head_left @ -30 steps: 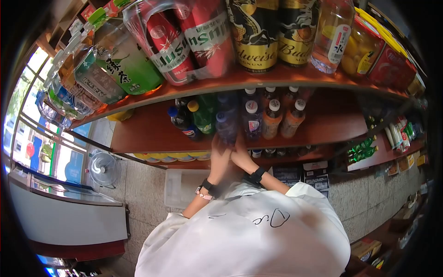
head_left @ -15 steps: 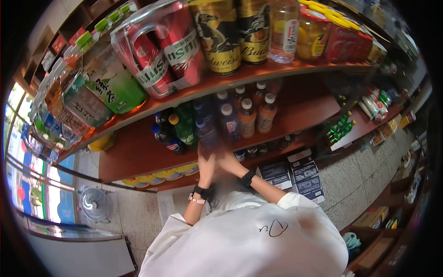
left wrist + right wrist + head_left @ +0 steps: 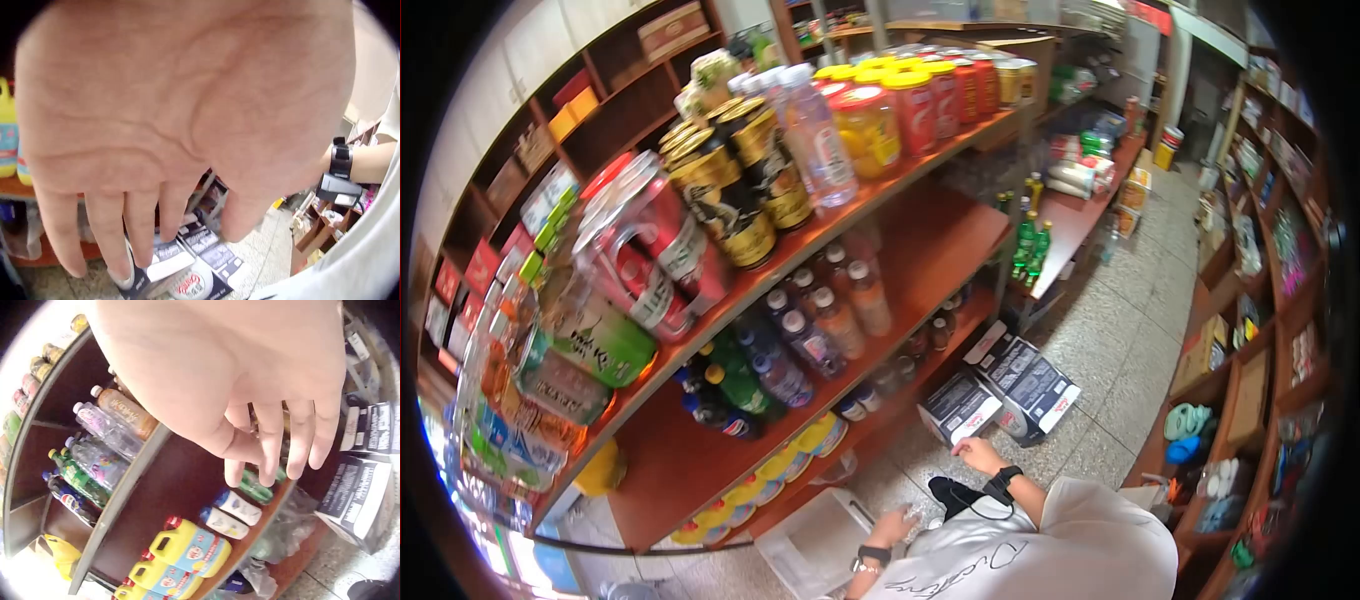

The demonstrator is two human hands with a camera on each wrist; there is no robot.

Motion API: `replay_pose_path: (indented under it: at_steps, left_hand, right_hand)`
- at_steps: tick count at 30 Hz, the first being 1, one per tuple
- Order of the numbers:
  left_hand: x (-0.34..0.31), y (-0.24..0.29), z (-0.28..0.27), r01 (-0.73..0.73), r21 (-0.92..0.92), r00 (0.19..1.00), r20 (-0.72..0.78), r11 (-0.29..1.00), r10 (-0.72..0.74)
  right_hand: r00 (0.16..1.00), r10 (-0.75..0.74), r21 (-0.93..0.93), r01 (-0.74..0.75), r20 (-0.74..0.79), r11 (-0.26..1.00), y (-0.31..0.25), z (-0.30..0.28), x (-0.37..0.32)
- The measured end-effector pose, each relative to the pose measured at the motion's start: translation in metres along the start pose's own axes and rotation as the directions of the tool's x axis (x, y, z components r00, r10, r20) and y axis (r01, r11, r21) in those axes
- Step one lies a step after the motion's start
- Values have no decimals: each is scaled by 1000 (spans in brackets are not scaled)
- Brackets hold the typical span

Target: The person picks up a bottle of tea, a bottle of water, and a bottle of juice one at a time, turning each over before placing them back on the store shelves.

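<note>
My left hand (image 3: 892,528) hangs low in front of the white shirt, holding nothing; in the left wrist view its fingers point down, straight and slightly spread. My right hand (image 3: 980,456) is farther forward and also holds nothing, its fingers loosely bent in the right wrist view. Close beyond the right hand, dark blue and white cartons (image 3: 960,405) lie on the floor. A translucent plastic bin (image 3: 815,540) stands on the floor left of the left hand. Drink bottles, among them a purple-tinted bottle (image 3: 785,378) and a green bottle (image 3: 735,388), stand in rows on the middle shelf.
The upper shelf (image 3: 880,205) carries beer cans, tea bottles and a jar of yellow fruit (image 3: 868,130). Yellow jugs (image 3: 194,547) line the lower shelf. At right, another rack (image 3: 1250,400) flanks a tiled aisle (image 3: 1140,300). Green bottles (image 3: 1030,245) stand on a far table.
Both hands have left the bottles at the middle shelf's front edge and dropped apart, lower down. The head view has swung right, bringing the aisle and floor cartons into fuller view.
</note>
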State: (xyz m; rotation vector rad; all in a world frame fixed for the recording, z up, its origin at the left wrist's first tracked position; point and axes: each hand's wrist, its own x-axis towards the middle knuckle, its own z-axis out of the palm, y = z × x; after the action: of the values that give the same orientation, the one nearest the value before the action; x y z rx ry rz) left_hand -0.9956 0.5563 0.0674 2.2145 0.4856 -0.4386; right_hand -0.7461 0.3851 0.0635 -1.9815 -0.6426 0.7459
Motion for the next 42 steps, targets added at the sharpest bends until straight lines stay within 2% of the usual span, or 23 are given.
replay_pose_path:
  at_steps: [1,2,4,5,7,8,11,13,15,17,19,21,23,25,27,29,30,31,33,35,37,39,42]
  left_hand:
    - [-8,-2,15,55,-63,998,40,997,-52]
    - [-10,-14,30,31,-51,998,59,998,-28]
    - [-12,-34,57,76,153,935,332,985,-123]
    - [-16,-25,59,52,160,929,354,986,-106]
    - [-27,5,50,42,225,888,438,973,-140]
    - [-27,16,52,21,168,917,389,986,-86]
    - [-15,54,54,-36,181,940,340,983,-28]
    - [15,61,69,-164,291,936,346,943,57]
    - [40,98,75,-222,328,922,376,918,89]
    - [64,142,86,-272,291,930,325,917,173]
    - [90,181,110,-337,281,921,294,898,254]
    - [113,224,139,-395,305,897,331,867,292]
    - [134,269,174,-495,327,829,456,805,324]
    - [153,313,214,-571,296,772,509,766,379]
    - [156,368,245,-675,184,663,576,714,478]
    - [159,421,274,-713,190,614,634,675,470]
    - [166,441,291,-743,165,572,661,649,486]
    - [174,462,306,-771,137,529,682,622,505]
    - [187,499,328,-806,131,494,685,577,535]
    - [185,531,338,-824,153,487,684,546,543]
    - [193,551,341,-808,108,478,694,580,537]
    - [212,563,339,-801,-26,413,700,598,583]
    - [270,561,314,-751,-7,508,632,660,585]
  right_hand:
    - [995,85,-13,-85,-44,996,19,-1,-13]
    - [991,115,-90,-122,-75,989,24,-6,-29]
    - [985,157,-54,-161,-74,986,37,-15,-63]
    - [983,175,-24,-176,-46,984,43,-20,-79]
    - [977,179,-29,-183,-113,983,49,-29,-101]
    - [974,165,-42,-174,-153,984,50,-32,-111]
    - [962,153,2,-157,-225,988,78,-43,-139]
    - [953,166,-50,-184,-254,982,79,-58,-154]
    - [930,152,-82,-189,-334,979,85,-75,-172]
    - [906,167,-44,-199,-389,979,100,-100,-188]
    - [881,222,-27,-256,-418,966,111,-132,-215]
    - [813,295,50,-313,-502,948,130,-175,-240]
    - [774,296,99,-292,-560,951,159,-217,-271]
    - [692,350,242,-253,-631,937,199,-258,-293]
    - [653,329,225,-240,-682,944,216,-304,-321]
    - [531,395,351,-187,-750,917,239,-338,-344]
    - [508,440,403,-189,-740,895,249,-357,-352]
    - [493,440,400,-190,-751,896,258,-373,-360]
    - [408,360,370,-55,-839,927,279,-394,-371]
    - [399,352,359,-60,-847,932,300,-410,-376]
    - [431,399,408,-76,-809,910,310,-418,-373]
    - [458,444,405,-186,-770,895,309,-425,-365]
    - [535,452,378,-249,-714,892,307,-443,-341]
